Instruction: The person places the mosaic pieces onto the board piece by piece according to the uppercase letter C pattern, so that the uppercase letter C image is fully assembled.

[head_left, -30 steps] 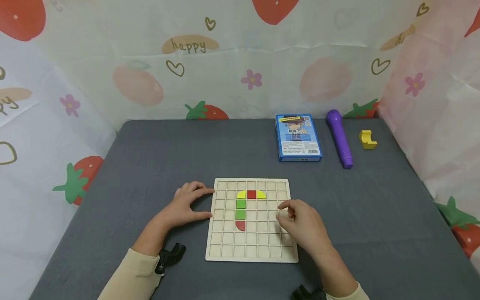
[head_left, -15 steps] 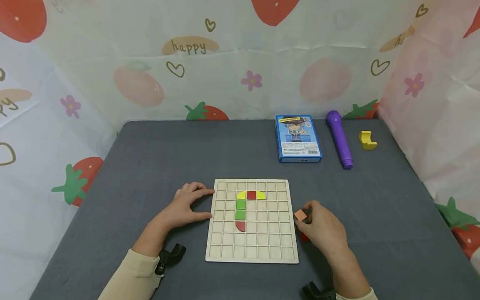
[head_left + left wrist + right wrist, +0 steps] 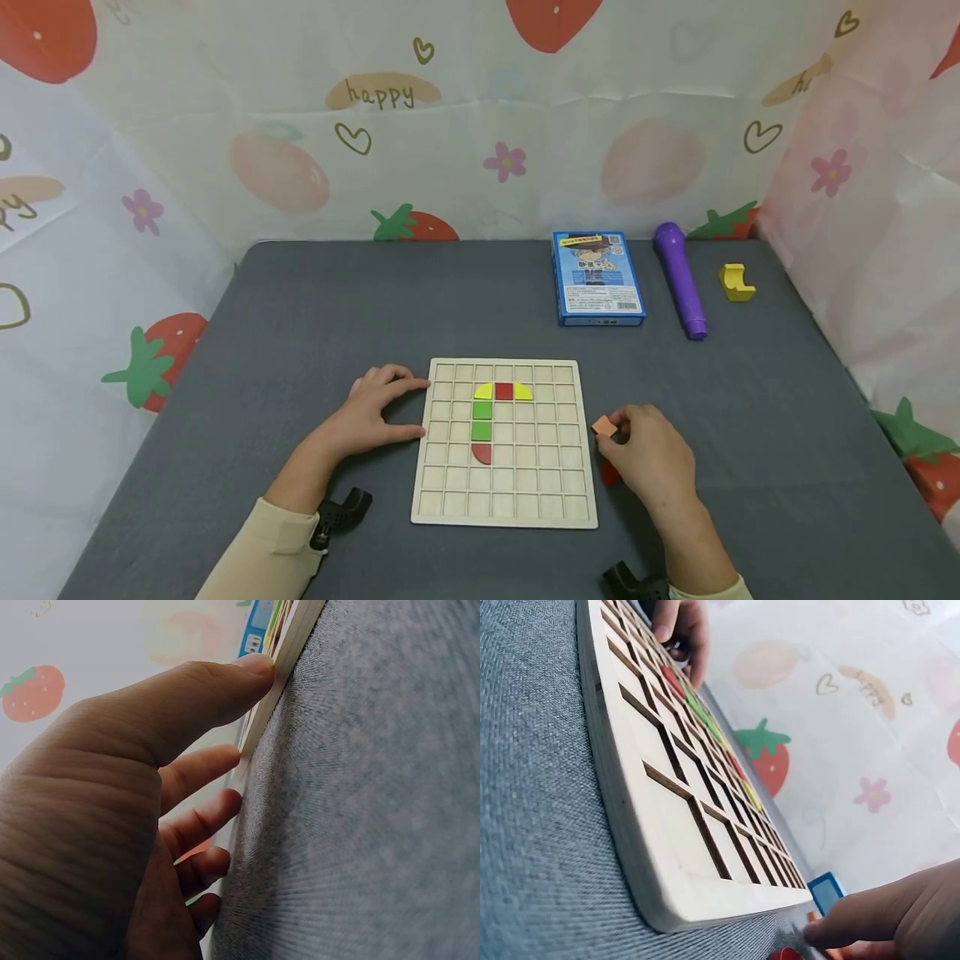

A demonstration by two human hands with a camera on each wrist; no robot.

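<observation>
A pale wooden grid board [image 3: 457, 502] lies on the grey table. Set in its cells are yellow quarter-round pieces [image 3: 522, 392] on either side of a red square [image 3: 504, 391], with two green squares [image 3: 482, 410] and a red quarter-round piece [image 3: 482, 453] running down below. My left hand [image 3: 367, 410] touches the board's left edge with thumb and index fingertip, the other fingers loosely spread. Just off the board's right edge, my right hand [image 3: 651, 454] pinches an orange square tile [image 3: 603, 426] between thumb and index finger. A red piece [image 3: 611, 473] shows partly beneath that hand.
Toward the back right stand a blue printed box [image 3: 600, 279], a purple microphone-shaped stick [image 3: 681, 279] and a small yellow block [image 3: 737, 283] with a curved notch. Behind the table hangs a strawberry-patterned cloth [image 3: 450, 167].
My right hand has moved right, from over the board's right side to beside it, and the orange tile has come into view between its fingers. The left hand stays put.
</observation>
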